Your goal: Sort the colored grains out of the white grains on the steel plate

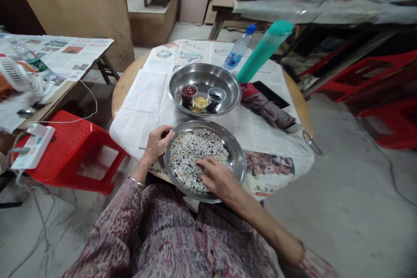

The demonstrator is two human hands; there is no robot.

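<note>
A round steel basin sits at the table's near edge, its bottom spread with mixed beans and grains, mostly white with black, yellow and dark red bits. My left hand is curled at its left rim, with the thumb against the metal; dark red beans seem to show inside the curl. Over the mix, my right hand reaches down with thumb and fingers close together; anything between the fingertips is too small to name. Behind stands a larger steel basin holding cups of red beans, yellow grains and black beans.
Newspaper covers the round table. At its back right are a water bottle, a teal cylinder, a folded umbrella and a dark flat device. A red stool with a power strip stands left.
</note>
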